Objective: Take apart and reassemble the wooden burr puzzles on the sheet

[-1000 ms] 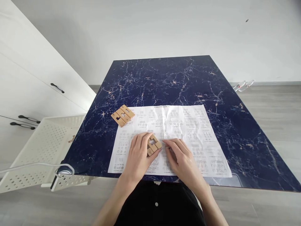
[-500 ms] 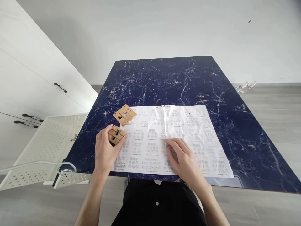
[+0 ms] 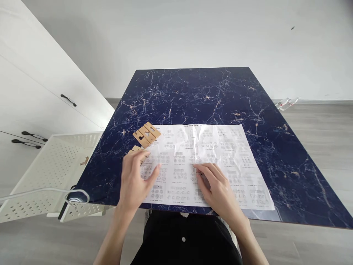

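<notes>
Some wooden pieces [image 3: 136, 148] partly under left hand [image 3: 135, 179]

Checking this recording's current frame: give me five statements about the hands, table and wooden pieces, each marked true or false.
1. The printed sheet lies on the dark blue table. True.
2. The right hand is gripping a wooden block. False: it lies over the sheet, with no block visible in it.
3. The left hand partly hides a wooden block. True.
4. The flat wooden pieces lie by the sheet's far-right corner. False: they lie by its far-left corner.
5. A white perforated basket is left of the table. True.
</notes>
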Action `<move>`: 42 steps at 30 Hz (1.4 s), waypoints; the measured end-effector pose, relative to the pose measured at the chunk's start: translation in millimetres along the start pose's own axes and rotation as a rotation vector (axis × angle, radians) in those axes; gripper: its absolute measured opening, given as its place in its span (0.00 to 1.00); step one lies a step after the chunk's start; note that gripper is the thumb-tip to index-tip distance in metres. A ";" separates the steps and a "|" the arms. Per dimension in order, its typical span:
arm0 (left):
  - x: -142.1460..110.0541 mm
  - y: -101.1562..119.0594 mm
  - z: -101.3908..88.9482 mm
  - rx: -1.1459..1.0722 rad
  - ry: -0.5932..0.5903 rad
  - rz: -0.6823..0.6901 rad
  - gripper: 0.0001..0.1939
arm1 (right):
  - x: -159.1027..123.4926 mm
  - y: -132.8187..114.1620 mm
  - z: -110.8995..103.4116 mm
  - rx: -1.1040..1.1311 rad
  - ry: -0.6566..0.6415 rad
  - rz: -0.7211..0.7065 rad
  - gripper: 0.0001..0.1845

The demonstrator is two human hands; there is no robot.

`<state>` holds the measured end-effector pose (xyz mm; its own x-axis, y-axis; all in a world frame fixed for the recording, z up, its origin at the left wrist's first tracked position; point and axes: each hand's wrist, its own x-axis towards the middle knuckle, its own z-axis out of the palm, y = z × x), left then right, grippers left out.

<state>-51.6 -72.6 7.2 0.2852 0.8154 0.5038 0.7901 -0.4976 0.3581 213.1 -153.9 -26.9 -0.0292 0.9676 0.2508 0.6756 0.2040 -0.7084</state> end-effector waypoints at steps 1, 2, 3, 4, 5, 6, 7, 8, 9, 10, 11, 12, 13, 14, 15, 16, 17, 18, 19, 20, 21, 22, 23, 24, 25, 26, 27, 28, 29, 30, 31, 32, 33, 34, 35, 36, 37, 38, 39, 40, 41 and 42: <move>-2.3 8.3 0.9 -0.086 -0.093 0.036 0.12 | 0.0 0.3 0.0 0.000 -0.003 0.000 0.16; -4.5 15.6 2.8 -0.182 -0.214 0.040 0.07 | 0.1 0.4 -0.1 -0.001 -0.003 -0.001 0.16; -6.5 21.5 5.6 -0.257 -0.315 0.029 0.06 | 0.2 0.4 -0.2 -0.002 -0.004 -0.003 0.16; -8.2 26.1 8.8 -0.308 -0.398 0.022 0.10 | 0.3 0.2 -0.4 -0.003 -0.004 -0.006 0.16; -9.3 29.3 12.0 -0.329 -0.448 0.016 0.13 | 0.5 -0.1 -0.7 -0.003 -0.003 -0.009 0.16; -9.9 31.4 14.7 -0.338 -0.478 0.014 0.14 | 0.7 -0.5 -0.8 -0.001 -0.004 -0.010 0.16; -9.9 32.6 16.7 -0.342 -0.493 0.011 0.14 | 0.9 -0.8 -0.9 0.001 -0.003 -0.012 0.16; -9.4 33.2 17.6 -0.350 -0.499 0.004 0.14 | 1.0 -1.2 -0.9 0.003 -0.002 -0.012 0.16; -8.6 33.3 17.5 -0.367 -0.504 -0.008 0.14 | 1.2 -1.4 -0.8 0.003 -0.002 -0.011 0.16; -7.6 33.2 16.7 -0.390 -0.508 -0.028 0.14 | 1.2 -1.5 -0.6 0.002 -0.001 -0.009 0.15; -6.6 33.0 15.4 -0.417 -0.510 -0.054 0.14 | 1.2 -1.4 -0.3 0.001 0.000 -0.007 0.15; -5.7 32.7 13.9 -0.441 -0.512 -0.078 0.15 | 1.2 -1.3 0.0 0.001 0.001 -0.004 0.15; -5.1 32.4 12.5 -0.458 -0.512 -0.099 0.15 | 1.2 -1.1 0.2 0.000 0.002 -0.002 0.15; -4.8 32.2 11.5 -0.468 -0.512 -0.114 0.15 | 1.2 -1.0 0.4 0.000 0.001 -0.001 0.15; -4.7 32.1 10.9 -0.472 -0.510 -0.124 0.15 | 1.1 -0.9 0.4 0.000 0.002 -0.001 0.15; -4.8 32.0 10.7 -0.469 -0.508 -0.128 0.15 | 1.1 -0.9 0.3 -0.001 0.001 -0.002 0.15; -5.0 32.0 10.8 -0.465 -0.506 -0.131 0.15 | 1.1 -1.1 0.2 -0.002 0.000 -0.001 0.15; -5.3 32.2 11.0 -0.461 -0.507 -0.133 0.15 | 1.2 -1.4 -0.1 -0.003 -0.002 0.000 0.15; -5.5 32.3 11.3 -0.458 -0.507 -0.135 0.15 | 1.2 -1.7 -0.3 -0.003 -0.004 0.002 0.15; -5.6 32.5 11.5 -0.458 -0.509 -0.138 0.15 | 1.3 -2.0 -0.5 -0.002 -0.006 0.005 0.15; -5.7 32.7 11.6 -0.458 -0.509 -0.140 0.15 | 1.5 -2.3 -0.7 -0.001 -0.008 0.007 0.15; -5.8 32.8 11.7 -0.458 -0.509 -0.142 0.15 | 1.6 -2.5 -0.8 0.000 -0.008 0.009 0.15; -5.9 32.8 11.8 -0.458 -0.509 -0.142 0.16 | 1.7 -2.6 -0.9 0.001 -0.008 0.010 0.15; -5.9 32.7 11.9 -0.455 -0.507 -0.143 0.16 | 1.8 -2.7 -0.9 0.001 -0.007 0.011 0.15; -6.0 32.5 12.1 -0.454 -0.508 -0.144 0.16 | 2.0 -2.8 -0.9 0.002 -0.006 0.011 0.15; -6.1 32.1 12.4 -0.452 -0.510 -0.146 0.16 | 2.1 -2.9 -1.0 0.003 -0.004 0.010 0.15; -6.1 31.6 12.7 -0.451 -0.510 -0.146 0.16 | 2.3 -3.0 -1.0 0.003 -0.003 0.010 0.15; -6.2 31.2 13.1 -0.451 -0.513 -0.146 0.16 | 2.4 -3.2 -1.1 0.004 0.000 0.010 0.15; -6.2 30.7 13.6 -0.454 -0.517 -0.144 0.16 | 2.5 -3.4 -1.1 0.004 0.000 0.011 0.15; -6.3 30.2 14.0 -0.457 -0.519 -0.142 0.16 | 2.4 -3.5 -1.2 0.004 0.000 0.012 0.15; -6.4 29.9 14.3 -0.460 -0.521 -0.141 0.16 | 2.3 -3.5 -1.2 0.005 -0.001 0.013 0.15; -6.5 29.6 14.6 -0.461 -0.521 -0.140 0.16 | 2.1 -3.3 -1.1 0.006 -0.003 0.015 0.15; -6.6 29.5 14.7 -0.462 -0.521 -0.139 0.15 | 1.7 -2.9 -1.0 0.006 -0.005 0.016 0.15; -6.6 29.6 14.7 -0.462 -0.521 -0.140 0.15 | 1.4 -2.5 -0.8 0.006 -0.006 0.015 0.15; -6.6 29.7 14.6 -0.462 -0.519 -0.140 0.15 | 1.1 -2.0 -0.6 0.006 -0.007 0.014 0.16; -6.6 30.0 14.4 -0.462 -0.519 -0.141 0.15 | 0.8 -1.6 -0.5 0.006 -0.008 0.014 0.16; -6.4 30.3 14.1 -0.462 -0.519 -0.142 0.15 | 0.7 -1.3 -0.4 0.006 -0.009 0.014 0.15; -6.2 30.6 13.8 -0.462 -0.519 -0.143 0.15 | 0.8 -1.2 -0.4 0.007 -0.009 0.014 0.15; -6.0 30.9 13.5 -0.461 -0.518 -0.143 0.15 | 1.0 -1.2 -0.5 0.009 -0.009 0.012 0.15; -5.8 31.0 13.4 -0.460 -0.520 -0.143 0.15 | 1.3 -1.5 -0.7 0.012 -0.009 0.012 0.15; -5.6 31.0 13.3 -0.458 -0.521 -0.143 0.15 | 1.6 -1.8 -0.9 0.014 -0.009 0.011 0.15; -5.5 30.8 13.4 -0.456 -0.521 -0.143 0.15 | 1.9 -2.2 -1.1 0.015 -0.008 0.010 0.15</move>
<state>-21.5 -88.5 4.9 0.5081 0.8609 0.0265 0.5657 -0.3568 0.7434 212.4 -152.7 -24.1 -0.0281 0.9707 0.2385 0.6649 0.1963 -0.7207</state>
